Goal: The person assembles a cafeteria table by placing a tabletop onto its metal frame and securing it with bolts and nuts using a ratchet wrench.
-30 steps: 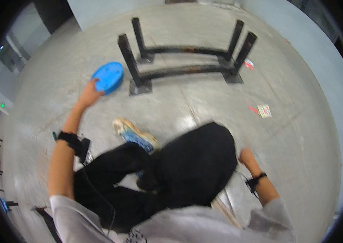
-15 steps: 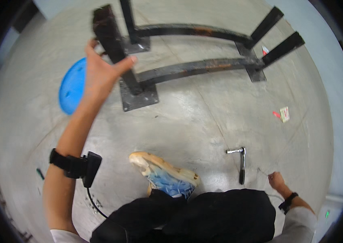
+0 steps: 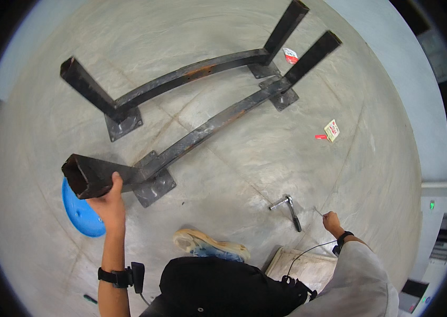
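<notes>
My left hand (image 3: 108,205) is closed round the left post of the near black steel frame (image 3: 202,129), close to the post's open square end. This frame has a curved bar, a post at each end and flat foot plates with holes. My right hand (image 3: 332,224) is a fist low on the right, with a thin metal rod (image 3: 318,212) sticking out of it; the rod's kind is too small to make out. Left of that fist lies a ratchet wrench with a socket (image 3: 293,214) on the floor.
A matching steel frame (image 3: 186,76) stands behind the near one. A blue round plastic piece (image 3: 81,215) lies partly under my left hand. Small packets (image 3: 332,130) are on the grey floor at right. My shoe (image 3: 210,245) and a worn pale board (image 3: 305,269) are close by.
The near frame's left end has come toward me, away from the far frame, with my left hand on its post. The whole view has turned. My right hand still holds the rod.
</notes>
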A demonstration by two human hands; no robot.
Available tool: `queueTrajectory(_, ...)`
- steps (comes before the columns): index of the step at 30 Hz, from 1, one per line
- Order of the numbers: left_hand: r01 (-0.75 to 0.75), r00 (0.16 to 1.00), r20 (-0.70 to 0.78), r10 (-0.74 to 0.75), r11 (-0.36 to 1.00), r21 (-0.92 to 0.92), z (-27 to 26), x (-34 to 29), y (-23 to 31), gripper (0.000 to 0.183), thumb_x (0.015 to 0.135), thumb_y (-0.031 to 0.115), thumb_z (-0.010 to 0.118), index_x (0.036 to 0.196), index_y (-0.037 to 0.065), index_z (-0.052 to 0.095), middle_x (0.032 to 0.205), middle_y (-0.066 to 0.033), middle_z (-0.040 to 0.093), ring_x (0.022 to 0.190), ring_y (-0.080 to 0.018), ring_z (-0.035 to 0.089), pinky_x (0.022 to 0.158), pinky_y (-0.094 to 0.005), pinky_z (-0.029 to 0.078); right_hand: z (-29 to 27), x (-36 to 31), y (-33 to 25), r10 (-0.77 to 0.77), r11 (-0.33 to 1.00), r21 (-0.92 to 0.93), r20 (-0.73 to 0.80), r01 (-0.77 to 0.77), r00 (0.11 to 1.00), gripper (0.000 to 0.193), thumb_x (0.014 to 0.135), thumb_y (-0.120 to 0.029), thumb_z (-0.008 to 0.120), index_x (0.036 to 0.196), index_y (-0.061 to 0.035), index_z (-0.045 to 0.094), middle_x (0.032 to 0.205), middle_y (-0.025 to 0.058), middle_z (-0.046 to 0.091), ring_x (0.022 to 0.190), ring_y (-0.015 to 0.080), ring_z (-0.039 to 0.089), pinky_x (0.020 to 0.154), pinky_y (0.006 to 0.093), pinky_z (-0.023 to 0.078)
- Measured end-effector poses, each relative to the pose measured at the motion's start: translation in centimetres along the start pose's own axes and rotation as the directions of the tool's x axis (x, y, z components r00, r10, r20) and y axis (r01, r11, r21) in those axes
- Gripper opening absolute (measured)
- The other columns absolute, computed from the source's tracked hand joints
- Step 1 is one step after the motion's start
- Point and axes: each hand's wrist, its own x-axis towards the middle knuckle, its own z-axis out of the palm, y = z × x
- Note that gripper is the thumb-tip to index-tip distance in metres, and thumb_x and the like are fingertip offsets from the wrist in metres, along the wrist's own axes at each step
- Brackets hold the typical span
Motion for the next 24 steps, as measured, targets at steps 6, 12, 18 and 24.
queueTrajectory(6, 0.033, 0.994, 0.105, -0.043, 0.995, 0.095, -0.1, 7.3, 0.1, 0.04, 0.071, 0.001, 0.065, 0.108, -0.004, 0.051, 0.099, -0.0066, 0.057, 0.084, -0.0132, 0.054, 0.08, -0.026, 0.042, 2.4, -0.5, -0.1, 0.181, 0.982, 0.075, -0.07, -0.175, 0.981, 0.015, 0.07, -0.01, 0.051, 0.067, -0.0007, 0.062, 0.065, 0.0243, 0.054, 0.063, 0.0418, 0.054, 0.057, 0.0431, 0.045)
queueTrajectory(12, 0.082, 0.985, 0.141, -0.1, 0.988, 0.13, -0.2, 9.1, 1.0, 0.039, 0.069, 0.003, 0.069, 0.104, -0.003, 0.053, 0.096, -0.0052, 0.058, 0.085, -0.0136, 0.054, 0.078, -0.0259, 0.042, 3.8, -2.7, -1.2, 0.213, 0.946, 0.282, -0.164, -0.162, 0.963, 0.023, 0.077, -0.013, 0.053, 0.09, 0.0027, 0.063, 0.074, 0.0262, 0.058, 0.071, 0.0393, 0.057, 0.065, 0.0406, 0.046)
queueTrajectory(18, -0.129, 0.976, 0.187, 0.112, 0.988, 0.082, 0.7, 9.8, 0.6, 0.042, 0.066, 0.002, 0.073, 0.103, -0.001, 0.054, 0.095, -0.0056, 0.059, 0.085, -0.0146, 0.056, 0.079, -0.0272, 0.044, 4.2, -1.8, -2.2, 0.309, 0.925, 0.261, -0.093, -0.277, 0.946, 0.026, 0.077, -0.015, 0.05, 0.094, 0.0013, 0.062, 0.082, 0.026, 0.059, 0.08, 0.0385, 0.057, 0.071, 0.0413, 0.045)
queueTrajectory(24, -0.187, 0.956, 0.252, 0.151, 0.974, 0.127, -0.1, 14.2, -1.0, 0.044, 0.066, 0.006, 0.074, 0.105, 0.0, 0.056, 0.098, -0.0063, 0.06, 0.086, -0.0146, 0.056, 0.079, -0.0268, 0.044, 1.0, -0.3, -5.7, 0.132, 0.965, 0.249, -0.188, -0.083, 0.973, 0.022, 0.078, -0.016, 0.05, 0.084, 0.0012, 0.063, 0.088, 0.0219, 0.059, 0.085, 0.0372, 0.056, 0.076, 0.041, 0.044)
